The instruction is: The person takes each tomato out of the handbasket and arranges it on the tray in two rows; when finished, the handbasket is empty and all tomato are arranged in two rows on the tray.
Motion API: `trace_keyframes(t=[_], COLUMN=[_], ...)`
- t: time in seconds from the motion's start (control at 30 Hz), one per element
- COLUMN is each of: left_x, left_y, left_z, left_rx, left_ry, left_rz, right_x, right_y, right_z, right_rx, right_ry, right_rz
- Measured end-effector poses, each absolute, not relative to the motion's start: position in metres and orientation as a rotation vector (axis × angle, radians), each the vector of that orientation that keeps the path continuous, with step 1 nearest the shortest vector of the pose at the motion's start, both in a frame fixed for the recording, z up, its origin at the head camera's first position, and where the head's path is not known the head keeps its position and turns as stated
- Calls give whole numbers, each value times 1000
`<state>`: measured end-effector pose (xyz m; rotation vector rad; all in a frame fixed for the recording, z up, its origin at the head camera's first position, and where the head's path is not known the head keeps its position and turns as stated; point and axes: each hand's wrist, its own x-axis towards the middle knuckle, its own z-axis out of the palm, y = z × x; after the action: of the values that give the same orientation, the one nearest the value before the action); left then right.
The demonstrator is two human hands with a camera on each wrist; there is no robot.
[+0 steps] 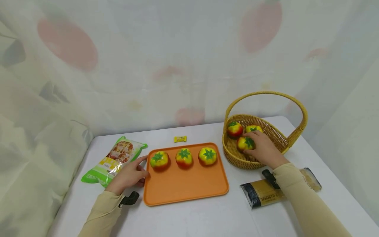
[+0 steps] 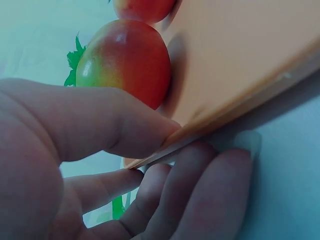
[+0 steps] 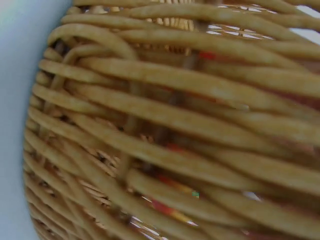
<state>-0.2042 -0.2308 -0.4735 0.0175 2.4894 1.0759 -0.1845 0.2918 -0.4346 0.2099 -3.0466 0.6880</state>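
Note:
My right hand (image 1: 263, 147) reaches into the wicker basket (image 1: 237, 162) and grips a red-and-yellow, tomato-like fruit (image 1: 244, 144) with a green leafy top. Behind it in the basket are two more such fruits (image 1: 235, 129). Woven basket wall (image 3: 175, 110) fills the right wrist view and hides that hand. At the orange tray's (image 1: 186, 187) left edge, my left hand (image 1: 130, 174) pinches the rim. The left wrist view shows the thumb (image 2: 135, 125) on the rim and fingers below it. Three similar fruits (image 1: 184, 158) sit in a row along the tray's back half.
A green food bag (image 1: 118, 158) lies left of the tray, close behind the left hand. Beyond the tray is a small yellow packet (image 1: 180, 139). A spaghetti pack (image 1: 265, 193) lies in front of the basket, partly under the right forearm. A patterned curtain (image 1: 189, 82) hangs behind the table.

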Motion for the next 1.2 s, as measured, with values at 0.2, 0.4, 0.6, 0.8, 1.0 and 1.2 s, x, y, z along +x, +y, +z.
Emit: trace_keyframes(t=[0.2, 0.4, 0.6, 0.8, 1.0, 1.2], left_x=[-204, -202, -201, -201, -198, -197], left_y=[-233, -233, -234, -235, -235, -232], left_z=[-474, -472, -472, -474, -471, -472], left_rx=[10, 32, 53, 32, 12, 5], left_ry=[2473, 2479, 2488, 2492, 2489, 2488], left_rz=[1097, 1085, 1080, 1080, 1101, 1117], right_x=[-181, -170, -160, -159, -160, -155], right_y=[290, 280, 257, 221, 178, 139], right_z=[-424, -403, -384, -379, -384, -392], right_rx=[229, 232, 283, 372, 515, 608], right_ry=[-3031, -2961, -2912, -2873, -2835, -2871], right_rz=[680, 709, 802, 893, 941, 978])
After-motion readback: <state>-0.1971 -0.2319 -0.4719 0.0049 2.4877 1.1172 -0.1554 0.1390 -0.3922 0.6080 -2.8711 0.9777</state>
